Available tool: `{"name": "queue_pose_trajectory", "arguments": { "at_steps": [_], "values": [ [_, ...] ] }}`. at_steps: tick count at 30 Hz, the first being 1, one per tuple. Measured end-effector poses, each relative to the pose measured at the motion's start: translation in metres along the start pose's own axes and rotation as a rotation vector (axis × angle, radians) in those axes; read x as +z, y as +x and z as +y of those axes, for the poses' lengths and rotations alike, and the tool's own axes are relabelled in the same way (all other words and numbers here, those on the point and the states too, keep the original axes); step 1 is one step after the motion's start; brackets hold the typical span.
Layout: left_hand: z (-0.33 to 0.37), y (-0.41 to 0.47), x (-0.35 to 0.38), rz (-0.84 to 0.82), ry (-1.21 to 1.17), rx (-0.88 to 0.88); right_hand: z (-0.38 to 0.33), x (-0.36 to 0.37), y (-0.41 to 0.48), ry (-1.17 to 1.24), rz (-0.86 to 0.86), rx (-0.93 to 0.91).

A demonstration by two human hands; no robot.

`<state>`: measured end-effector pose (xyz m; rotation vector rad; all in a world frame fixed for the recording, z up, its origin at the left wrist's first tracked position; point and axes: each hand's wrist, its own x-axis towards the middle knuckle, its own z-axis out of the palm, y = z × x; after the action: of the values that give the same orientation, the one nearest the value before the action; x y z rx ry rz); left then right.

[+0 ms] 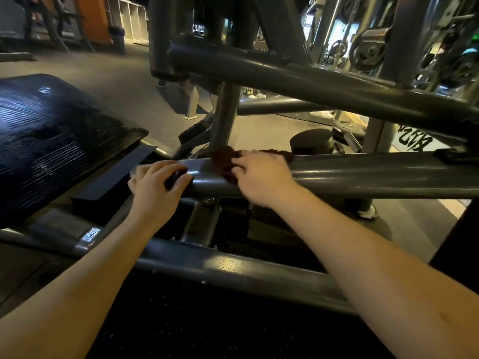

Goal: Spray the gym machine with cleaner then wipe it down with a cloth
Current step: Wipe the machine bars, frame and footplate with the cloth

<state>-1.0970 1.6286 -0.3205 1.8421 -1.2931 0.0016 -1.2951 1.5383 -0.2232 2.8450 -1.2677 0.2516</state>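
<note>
1. Nearest, two bare forearms rise from the bottom corners and converge toward mid-frame, crossing above a thick grey rail (233, 268) that slants low across the dark floor.
2. Just past that rail, the left hand (153, 187) lies back-up with the wrist a little bent. Its fingers (158, 169) are curled round a small thing with a dark top, seemingly the sprayer (176, 178); it is too blurred to be sure. A pale part shows beyond the knuckles. The hand sits against the left end of a grey tube (363, 174).
3. Beside it, apart, the right hand (261, 177) is palm-down on the same tube. Its fingers (259, 159) are spread and only gently bent, gripping nothing but pressing the cloth (223, 161) flat. The hand is motion-blurred.
4. That cloth is dark brown and drapes over the top of the tube, right where an upright post (225, 117) meets it.
5. To the left, a black ribbed pad (51, 141) fills the side of the frame, near the left hand.
6. Behind the tube stands a round black cap (312, 141).
7. Higher and farther, the machine (311, 81) carries a heavy slanted beam across the view.
8. Farthest back, weight plates (368, 51) hang at right and pale lockers (124, 19) stand at left.
</note>
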Motion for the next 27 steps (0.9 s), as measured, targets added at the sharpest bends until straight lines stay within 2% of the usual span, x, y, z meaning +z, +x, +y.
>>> {"name": "queue_pose_trajectory", "arguments": {
  "at_steps": [3, 6, 10, 13, 16, 18, 21, 24, 27],
  "values": [
    [0.016, -0.002, 0.007, 0.019, 0.056, 0.086, 0.046, -0.018, -0.023, -0.023, 0.058, 0.124],
    [0.033, -0.006, 0.016, 0.028, 0.048, 0.15, 0.077, -0.023, -0.042, 0.002, 0.194, 0.204],
    [0.05, -0.021, 0.031, -0.024, 0.108, 0.26, 0.072, 0.005, -0.061, -0.007, 0.394, 0.061],
    [0.05, -0.038, 0.035, -0.084, 0.152, 0.359, 0.064, 0.019, -0.074, 0.061, 0.405, -0.068],
    [0.043, -0.067, 0.043, -0.135, 0.137, 0.37, 0.055, 0.031, -0.097, 0.157, 0.31, -0.138],
    [0.031, -0.092, 0.053, -0.194, 0.105, 0.298, 0.048, 0.046, -0.117, 0.326, 0.179, -0.092],
    [0.003, -0.126, 0.072, -0.395, -0.025, 0.16, 0.049, 0.086, -0.135, 0.595, -0.113, 0.098],
    [-0.012, -0.152, 0.086, -0.704, -0.195, -0.131, 0.063, 0.137, -0.148, 0.923, -0.373, 0.365],
    [-0.017, -0.168, 0.099, -0.827, -0.204, -0.314, 0.071, 0.176, -0.163, 1.266, -0.509, 0.675]
  ]
}}
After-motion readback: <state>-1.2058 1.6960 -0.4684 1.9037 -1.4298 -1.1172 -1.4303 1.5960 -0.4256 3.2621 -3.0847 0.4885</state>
